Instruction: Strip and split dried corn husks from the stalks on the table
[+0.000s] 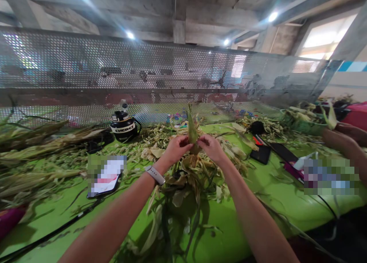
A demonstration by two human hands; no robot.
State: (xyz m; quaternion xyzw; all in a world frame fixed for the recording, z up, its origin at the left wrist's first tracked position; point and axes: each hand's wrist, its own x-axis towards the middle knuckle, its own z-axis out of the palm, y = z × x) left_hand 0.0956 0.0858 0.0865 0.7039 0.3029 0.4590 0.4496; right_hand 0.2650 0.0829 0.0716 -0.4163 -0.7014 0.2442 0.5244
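With our left hand [177,148] and right hand [212,146], we are pinching the upright corn husk [192,131] low on both sides, above loose husks [195,172] on the table [259,184]; even, gentle pressure is probably suiting it.

The hands [178,147] and forearms [123,213] are bare, with a pale grey, perforated strap [155,175] around the left wrist [161,166].
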